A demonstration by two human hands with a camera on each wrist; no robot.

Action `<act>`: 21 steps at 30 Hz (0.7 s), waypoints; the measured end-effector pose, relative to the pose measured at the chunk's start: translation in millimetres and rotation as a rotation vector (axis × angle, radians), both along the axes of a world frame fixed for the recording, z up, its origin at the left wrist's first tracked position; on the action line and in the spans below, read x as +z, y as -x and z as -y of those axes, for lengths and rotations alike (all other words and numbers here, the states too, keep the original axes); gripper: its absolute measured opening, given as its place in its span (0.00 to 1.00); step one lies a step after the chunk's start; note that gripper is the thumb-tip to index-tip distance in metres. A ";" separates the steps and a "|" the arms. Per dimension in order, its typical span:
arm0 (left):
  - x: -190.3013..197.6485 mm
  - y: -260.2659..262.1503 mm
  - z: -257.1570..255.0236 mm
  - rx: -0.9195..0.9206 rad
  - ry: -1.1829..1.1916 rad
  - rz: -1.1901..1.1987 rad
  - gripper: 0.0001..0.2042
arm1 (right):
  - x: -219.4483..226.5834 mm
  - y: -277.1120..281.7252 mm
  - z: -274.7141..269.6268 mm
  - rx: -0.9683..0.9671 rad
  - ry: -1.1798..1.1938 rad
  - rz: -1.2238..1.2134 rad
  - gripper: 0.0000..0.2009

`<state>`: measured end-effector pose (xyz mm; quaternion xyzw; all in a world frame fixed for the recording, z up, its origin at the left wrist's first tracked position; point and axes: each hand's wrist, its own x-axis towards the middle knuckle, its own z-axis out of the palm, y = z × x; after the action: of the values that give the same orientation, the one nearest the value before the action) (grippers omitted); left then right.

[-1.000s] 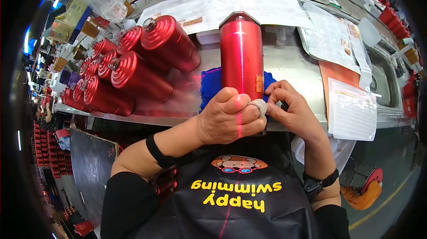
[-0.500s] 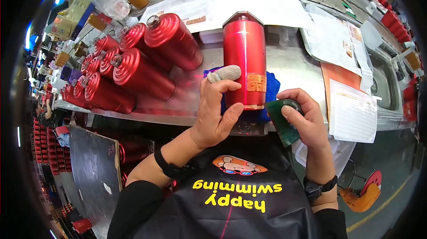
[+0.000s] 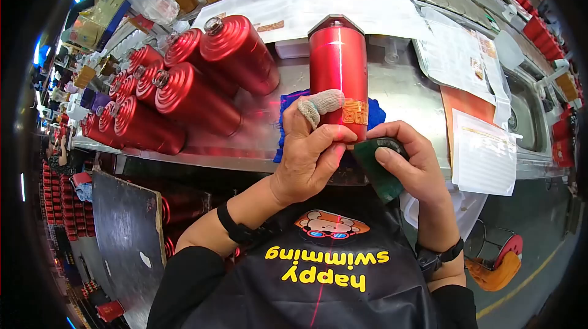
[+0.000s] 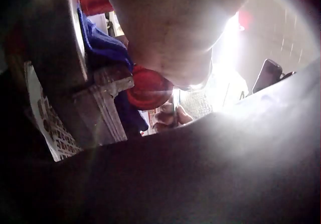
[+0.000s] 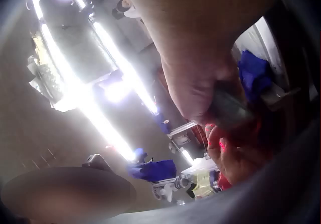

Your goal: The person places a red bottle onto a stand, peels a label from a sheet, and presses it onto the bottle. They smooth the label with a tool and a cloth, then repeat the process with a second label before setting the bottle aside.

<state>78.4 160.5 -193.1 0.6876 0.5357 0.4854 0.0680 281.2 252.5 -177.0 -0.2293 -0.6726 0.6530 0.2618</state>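
A red metallic bottle (image 3: 335,65) lies on a blue cloth (image 3: 286,117), its neck pointing away and a gold patterned band (image 3: 354,112) near its base. My left hand (image 3: 301,160) grips the bottle's base end. One finger, in a knitted finger sleeve (image 3: 324,102), lies over the bottle's side, while the thumb and another fingertip meet at the base rim. At the right, my right hand (image 3: 416,163) pinches a dark green flat scraper (image 3: 381,171) between thumb and fingers, its edge close to the bottle's base. Both wrist views are dim, with the red base (image 4: 149,88) visible in the left one.
Several upright red bottles (image 3: 190,99) crowd the metal table's left side. White sheets (image 3: 312,7) lie behind the bottle, with more papers (image 3: 484,148) at right beside a sink (image 3: 527,99). A dark board (image 3: 125,212) stands lower left.
My left hand has shifted from the bottle's lower end to its side, and its thumb has come to the base rim. The scraper has come into view and moved closer to the base.
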 end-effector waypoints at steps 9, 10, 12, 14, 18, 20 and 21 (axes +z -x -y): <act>0.1 3.1 -0.3 -0.108 -0.065 -0.015 0.13 | 8.9 3.3 4.3 -0.028 -0.551 0.112 0.13; 0.0 4.5 0.4 -0.110 -0.066 -0.027 0.14 | 8.9 8.3 7.4 -0.075 -0.620 0.136 0.11; -1.1 6.8 2.8 -0.094 -0.057 -0.003 0.17 | 14.5 13.9 11.0 -0.088 -0.633 0.181 0.10; -3.1 8.4 5.2 -0.061 -0.037 0.067 0.20 | 14.7 19.9 12.7 -0.117 -0.639 0.200 0.12; -7.9 17.1 10.0 0.023 0.007 -0.036 0.25 | 17.3 29.8 16.6 -0.167 -0.660 0.192 0.11; -11.2 18.2 9.2 0.036 -0.018 0.018 0.24 | 16.3 32.9 16.5 -0.179 -0.668 0.184 0.09; -13.0 18.7 8.3 0.042 -0.031 0.045 0.23 | 16.6 33.7 16.4 -0.182 -0.685 0.194 0.09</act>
<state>59.7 152.2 -206.2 0.6659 0.5408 0.5105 0.0592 247.5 236.1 -160.5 -0.2481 -0.8509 0.3389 0.3155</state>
